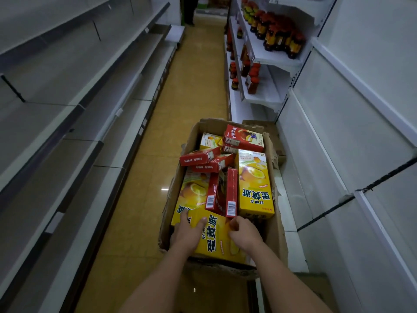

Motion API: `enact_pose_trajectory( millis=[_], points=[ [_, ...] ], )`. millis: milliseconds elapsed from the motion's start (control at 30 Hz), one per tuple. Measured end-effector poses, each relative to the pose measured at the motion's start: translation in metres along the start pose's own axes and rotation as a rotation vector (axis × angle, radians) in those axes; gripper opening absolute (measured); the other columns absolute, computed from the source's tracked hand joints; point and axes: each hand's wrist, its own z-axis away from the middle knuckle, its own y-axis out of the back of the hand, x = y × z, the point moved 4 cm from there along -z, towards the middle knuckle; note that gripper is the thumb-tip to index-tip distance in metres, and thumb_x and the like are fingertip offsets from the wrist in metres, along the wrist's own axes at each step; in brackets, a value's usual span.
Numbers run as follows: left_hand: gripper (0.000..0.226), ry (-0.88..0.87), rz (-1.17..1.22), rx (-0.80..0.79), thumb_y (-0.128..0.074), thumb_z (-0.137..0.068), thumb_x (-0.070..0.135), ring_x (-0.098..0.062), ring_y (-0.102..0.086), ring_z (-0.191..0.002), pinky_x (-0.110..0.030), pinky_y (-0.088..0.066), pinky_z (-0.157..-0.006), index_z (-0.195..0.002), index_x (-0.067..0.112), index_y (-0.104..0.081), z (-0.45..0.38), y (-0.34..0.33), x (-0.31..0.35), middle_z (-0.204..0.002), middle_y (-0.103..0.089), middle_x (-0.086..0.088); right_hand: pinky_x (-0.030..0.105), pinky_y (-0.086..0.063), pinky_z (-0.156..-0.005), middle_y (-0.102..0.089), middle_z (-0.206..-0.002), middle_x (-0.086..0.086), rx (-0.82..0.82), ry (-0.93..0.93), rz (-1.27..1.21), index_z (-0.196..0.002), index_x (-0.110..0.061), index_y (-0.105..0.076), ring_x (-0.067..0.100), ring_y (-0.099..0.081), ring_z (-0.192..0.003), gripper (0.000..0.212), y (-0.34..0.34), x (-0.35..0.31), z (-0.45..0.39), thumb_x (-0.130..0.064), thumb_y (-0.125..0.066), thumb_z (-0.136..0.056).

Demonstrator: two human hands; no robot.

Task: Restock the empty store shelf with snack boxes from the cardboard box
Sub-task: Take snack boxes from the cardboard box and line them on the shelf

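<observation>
- empty shelves [67, 91] run down left side of aisle
- left hand [188, 231] lies on near yellow box [216, 240], fingers spread flat, thumb on its top face
- right hand [244, 233] fingers curled over same box's right part; grip not clear
- cardboard box [276, 231] on floor holds yellow and red snack boxes [231, 193]
- bottles [279, 37] on far right shelves

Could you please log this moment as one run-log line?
stage: picking | left hand: on yellow box | right hand: gripping same box | carton: full | shelves: bare
</observation>
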Motion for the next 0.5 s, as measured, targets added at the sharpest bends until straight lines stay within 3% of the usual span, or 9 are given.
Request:
enact_pose_trajectory(
  millis=[200,333,400,500],
  points=[
    [0.068,-0.012,0.08,0.088,-0.054,-0.087,0.056,-0.032,-0.049,-0.122,-0.043,-0.041,-0.101,-0.145,0.029,-0.03,0.012,0.039,0.018,-0.138,-0.049,-0.006,0.032,-0.044,-0.097,-0.049,-0.135,0.003,-0.124,0.113,-0.012,-0.133,-0.019,-0.049,0.021,-0.05,-0.121,0.047,0.002,-0.024,0.018,-0.024,-0.06,-0.088],
    [0.062,0.008,0.147,0.131,-0.057,-0.083,0.06,-0.033,-0.058,-0.108,-0.047,-0.047,-0.095,-0.135,0.03,-0.042,0.027,0.068,0.019,-0.121,-0.061,-0.005,0.029,-0.042,-0.091,-0.05,-0.134,0.003,-0.027,0.187,-0.021,-0.131,-0.02,-0.054,0.021,-0.05,-0.12,0.039,0.018,-0.038,0.028,-0.033,-0.052,-0.095],
    [0.059,0.027,0.247,0.137,-0.059,-0.082,0.059,-0.034,-0.06,-0.102,-0.049,-0.052,-0.088,-0.13,0.03,-0.044,0.036,0.079,0.018,-0.117,-0.061,-0.006,0.036,-0.042,-0.098,-0.046,-0.137,0.005,0.035,0.188,-0.01,-0.131,-0.022,-0.053,0.025,-0.046,-0.124,0.042,0.025,-0.045,0.031,-0.044,-0.048,-0.095],
    [0.063,0.032,0.415,0.152,-0.059,-0.085,0.053,-0.035,-0.058,-0.106,-0.044,-0.051,-0.081,-0.139,0.027,-0.039,0.055,0.088,0.018,-0.127,-0.056,-0.008,0.042,-0.034,-0.106,-0.038,-0.146,0.004,0.153,0.156,0.07,-0.14,-0.024,-0.041,0.03,-0.034,-0.133,0.052,0.035,-0.055,0.037,-0.053,-0.038,-0.096]
  ],
)
